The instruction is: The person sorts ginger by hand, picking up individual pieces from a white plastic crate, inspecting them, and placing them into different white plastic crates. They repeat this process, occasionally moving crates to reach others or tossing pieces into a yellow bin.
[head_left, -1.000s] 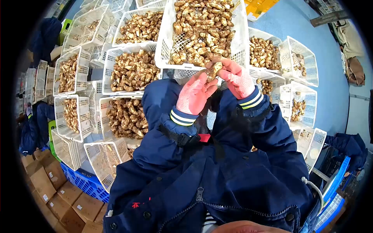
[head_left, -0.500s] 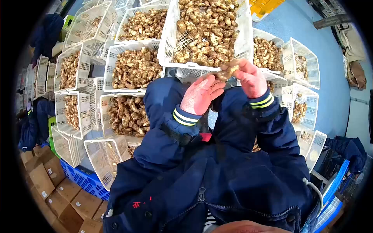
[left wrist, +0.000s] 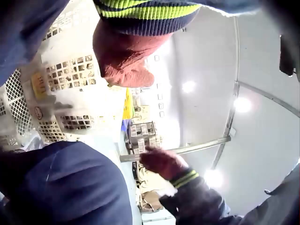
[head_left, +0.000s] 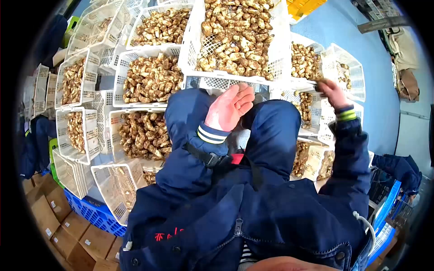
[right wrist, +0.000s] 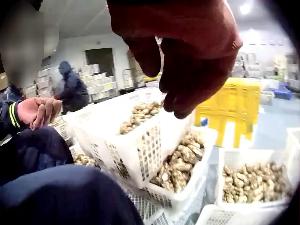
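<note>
My left hand (head_left: 229, 108), in a pink glove, is held palm up over my knees with its fingers relaxed and nothing on it. Out to the right is my right hand (head_left: 334, 95), blurred, beside a white basket (head_left: 357, 86) of mushrooms. In the right wrist view the right hand's fingers (right wrist: 183, 89) bend loosely downward, a gap between them and the thumb, with no mushroom showing there. Straight ahead stands a large white basket (head_left: 281, 45) heaped with brown-and-cream mushrooms (head_left: 239, 36); its near rim lies just beyond the left fingertips.
More white baskets (head_left: 120, 86) of mushrooms stand on both sides of my legs. A yellow crate (head_left: 305, 8) is at the back, a blue crate (head_left: 92, 212) at the left, with cardboard boxes (head_left: 77, 232) beside it. Another person (right wrist: 72, 89) sits across the room.
My right hand has moved from near the left hand out to the right; the mushroom it pinched no longer shows in its fingers. The left hand has opened, palm up.
</note>
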Motion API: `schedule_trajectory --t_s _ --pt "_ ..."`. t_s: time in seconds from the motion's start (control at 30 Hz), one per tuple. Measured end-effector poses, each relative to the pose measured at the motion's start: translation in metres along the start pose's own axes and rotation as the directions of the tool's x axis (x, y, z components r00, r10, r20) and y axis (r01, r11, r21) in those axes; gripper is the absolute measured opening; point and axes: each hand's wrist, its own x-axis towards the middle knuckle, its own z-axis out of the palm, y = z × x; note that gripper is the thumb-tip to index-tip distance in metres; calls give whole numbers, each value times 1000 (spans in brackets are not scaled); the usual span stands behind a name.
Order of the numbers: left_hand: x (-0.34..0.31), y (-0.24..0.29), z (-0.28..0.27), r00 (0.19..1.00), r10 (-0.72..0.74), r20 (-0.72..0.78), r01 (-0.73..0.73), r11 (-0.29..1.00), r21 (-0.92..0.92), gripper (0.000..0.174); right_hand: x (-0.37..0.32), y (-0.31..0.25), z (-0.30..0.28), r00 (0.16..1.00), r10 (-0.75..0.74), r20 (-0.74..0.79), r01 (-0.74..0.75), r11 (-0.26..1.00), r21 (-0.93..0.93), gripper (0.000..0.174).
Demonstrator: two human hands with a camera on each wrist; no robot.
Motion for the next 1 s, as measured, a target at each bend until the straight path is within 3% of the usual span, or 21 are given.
schedule_trajectory --t_s 0.03,0.07,0.1,0.13,0.2,0.27,0.3,0.33,0.4,0.53,0.6,0.63,0.67,0.77,0.8,0.87,0.9,0.93,1.0 --pt "-2 1 1 1000 15 23 -15 1000 -6 32 36 -17 13 960 -271 62 276 956 -98 28" --pt "-4 3 0 999 33 43 -33 999 -11 32 75 -44 26 913 -352 207 406 829 -384 29" --pt "-3 4 -3 999 46 -16 -46 999 26 34 88 -87 64 926 -314 211 370 867 -335 31" --pt "-6 8 -2 998 62 -34 -62 998 3 35 123 -95 93 908 -280 311 374 877 -302 34" --pt "-11 15 1 992 93 -90 -87 994 65 35 167 -112 152 821 -329 467 558 637 -532 36" --pt "-17 26 4 982 132 -134 -118 987 109 35 194 -115 194 839 -107 533 518 455 -724 39" --pt "-18 31 3 974 146 -173 -128 986 110 35 196 -109 206 854 -110 508 506 401 -764 37" --pt "-19 36 3 963 165 -211 -144 983 111 35 204 -109 220 840 8 543 515 308 -800 36" --pt "-21 44 -2 972 181 -148 -176 983 48 34 219 -84 229 797 -131 590 604 200 -772 33" --pt "-14 45 -5 981 128 -148 -132 991 -21 33 215 -90 225 802 -10 598 591 169 -789 35" --pt "-13 42 -7 981 137 -138 -140 990 -15 33 221 -81 231 831 -34 555 556 55 -829 39" --pt "-12 42 -8 980 143 -140 -147 989 -16 33 219 -76 231 822 -122 557 563 28 -826 25" --pt "-13 42 -9 978 150 -146 -154 988 -12 33 219 -76 230 837 -53 545 548 84 -832 26" --pt "-11 41 -11 980 141 -143 -146 989 -25 33 225 -62 231 788 -172 592 600 -4 -800 31" --pt "-10 41 -11 981 135 -136 -141 989 -38 33 216 -86 234 825 93 558 560 2 -828 43" --pt "-11 40 -9 977 146 -155 -157 986 -59 32 216 -96 236 839 218 498 513 -14 -858 41" --pt "-9 41 -10 980 144 -140 -152 987 -52 33 213 -81 235 830 -3 558 557 -59 -828 35" --pt "-10 42 -12 981 142 -133 -148 988 -41 33 238 -47 243 815 -3 579 573 -148 -807 31" --pt "-13 42 -10 977 140 -163 -147 989 -28 33 208 -83 243 818 74 570 574 -144 -806 26"
